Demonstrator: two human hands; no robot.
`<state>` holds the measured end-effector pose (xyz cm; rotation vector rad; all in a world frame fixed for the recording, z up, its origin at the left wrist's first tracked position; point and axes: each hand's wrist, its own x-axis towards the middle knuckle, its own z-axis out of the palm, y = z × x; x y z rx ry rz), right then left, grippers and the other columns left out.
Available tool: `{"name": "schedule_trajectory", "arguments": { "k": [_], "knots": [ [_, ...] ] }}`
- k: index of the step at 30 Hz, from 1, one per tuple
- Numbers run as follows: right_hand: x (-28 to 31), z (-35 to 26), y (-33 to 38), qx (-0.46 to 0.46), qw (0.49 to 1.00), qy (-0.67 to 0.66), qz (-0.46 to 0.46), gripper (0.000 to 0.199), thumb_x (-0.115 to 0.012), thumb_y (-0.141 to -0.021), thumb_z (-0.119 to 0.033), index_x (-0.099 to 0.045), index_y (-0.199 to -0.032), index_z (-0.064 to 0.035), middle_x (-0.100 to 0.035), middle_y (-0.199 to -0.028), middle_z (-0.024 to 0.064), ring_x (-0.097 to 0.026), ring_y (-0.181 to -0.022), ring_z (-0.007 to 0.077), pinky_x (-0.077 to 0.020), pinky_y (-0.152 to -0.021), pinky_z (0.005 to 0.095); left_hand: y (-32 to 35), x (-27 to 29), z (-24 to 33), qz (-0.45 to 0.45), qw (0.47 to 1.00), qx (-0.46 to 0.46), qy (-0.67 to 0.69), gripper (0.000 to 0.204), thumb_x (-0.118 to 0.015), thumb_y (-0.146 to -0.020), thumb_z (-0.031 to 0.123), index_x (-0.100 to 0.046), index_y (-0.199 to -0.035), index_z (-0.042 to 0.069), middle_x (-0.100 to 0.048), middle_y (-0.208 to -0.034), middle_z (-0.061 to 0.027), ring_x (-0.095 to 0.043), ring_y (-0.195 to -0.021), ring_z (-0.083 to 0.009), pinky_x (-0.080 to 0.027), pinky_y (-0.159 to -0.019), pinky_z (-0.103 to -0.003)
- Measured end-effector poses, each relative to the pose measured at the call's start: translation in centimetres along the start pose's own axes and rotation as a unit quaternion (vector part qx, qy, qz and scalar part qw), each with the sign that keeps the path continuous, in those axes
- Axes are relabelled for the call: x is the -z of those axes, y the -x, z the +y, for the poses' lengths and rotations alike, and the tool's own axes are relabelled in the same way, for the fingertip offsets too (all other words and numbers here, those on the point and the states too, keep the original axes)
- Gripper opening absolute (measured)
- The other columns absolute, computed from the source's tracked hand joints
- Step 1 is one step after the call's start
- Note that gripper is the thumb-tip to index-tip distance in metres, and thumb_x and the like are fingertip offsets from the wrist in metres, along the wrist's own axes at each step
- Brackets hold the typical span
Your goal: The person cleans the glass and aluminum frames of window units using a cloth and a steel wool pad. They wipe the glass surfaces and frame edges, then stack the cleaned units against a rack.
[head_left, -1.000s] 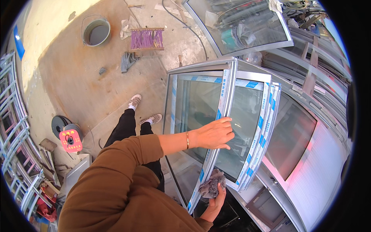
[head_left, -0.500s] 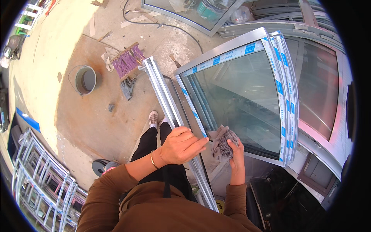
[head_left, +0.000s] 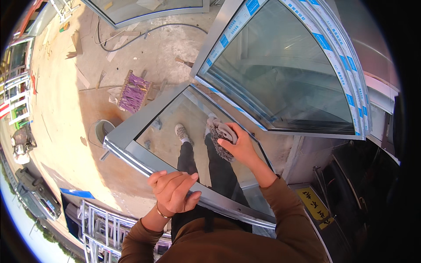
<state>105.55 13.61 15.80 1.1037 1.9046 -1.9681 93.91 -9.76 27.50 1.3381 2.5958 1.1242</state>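
A glazed window sash (head_left: 125,141) with a silver metal frame stands tilted just in front of me, and my legs show through its glass. My left hand (head_left: 174,193) is curled round the sash's near edge, fingers and thumb on either side of it. In my right hand (head_left: 242,147) is a bunched grey cleaning cloth (head_left: 222,136) with a shaggy side, lying against the glass. Beyond the sash leans a stack of framed glass panels (head_left: 285,74), edged with blue and white protective tape.
A metal bucket (head_left: 105,129) stands on the floor behind the sash's left corner. Near it are a purple-strapped stool (head_left: 134,92) and a dark hose (head_left: 153,30). Metal frames (head_left: 103,225) are piled at lower left. A dark seat-like object (head_left: 346,184) is at right.
The sash has turned from edge-on to show its broad glass face. My right hand has brought the cloth onto the glass; my left hand has moved down and left. The view has shifted.
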Motion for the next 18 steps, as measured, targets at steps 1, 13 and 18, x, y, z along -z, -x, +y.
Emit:
{"name": "schedule_trajectory", "arguments": {
  "k": [1, 13, 18],
  "knots": [
    [-1.0, -1.2, 0.1, 0.037, 0.999, 0.015, -0.022, 0.05, -0.081, -0.093, -0.01, -0.066, -0.14, -0.0007, -0.071, -0.131, 0.0125, -0.069, -0.118, 0.021, -0.0539, -0.103, 0.0358, 0.2, 0.1, -0.4, -0.019, 1.0, -0.024, -0.007, 0.035, -0.061, -0.104, 0.041, -0.083, -0.116, 0.016, -0.07, -0.086, 0.0102, -0.061, -0.086, -0.0103, -0.035, -0.108, -0.041],
    [-13.5, 6.8, -21.8, 0.047, 0.981, 0.186, 0.014, 0.042, -0.072, -0.084, 0.004, -0.079, -0.124, -0.0063, -0.068, -0.128, 0.0183, -0.067, -0.119, 0.0414, -0.0549, -0.1, 0.0477, 0.1, 0.2, -2.6, -0.053, 0.986, -0.157, -0.01, 0.045, -0.038, -0.112, 0.046, -0.08, -0.116, 0.031, -0.064, -0.09, 0.0132, -0.055, -0.086, -0.0067, -0.03, -0.11, -0.043],
    [-13.0, 9.0, -24.8, 0.021, 0.978, 0.205, -0.038, 0.038, -0.075, -0.088, -0.006, -0.082, -0.125, -0.0121, -0.067, -0.144, 0.0221, -0.067, -0.123, 0.043, -0.0549, -0.104, 0.0473, -1.0, 0.0, -2.8, -0.065, 0.982, -0.177, 0.003, 0.046, -0.04, -0.11, 0.049, -0.079, -0.128, 0.032, -0.062, -0.097, 0.0097, -0.057, -0.089, -0.0071, -0.03, -0.117, -0.045]
  ]
}}
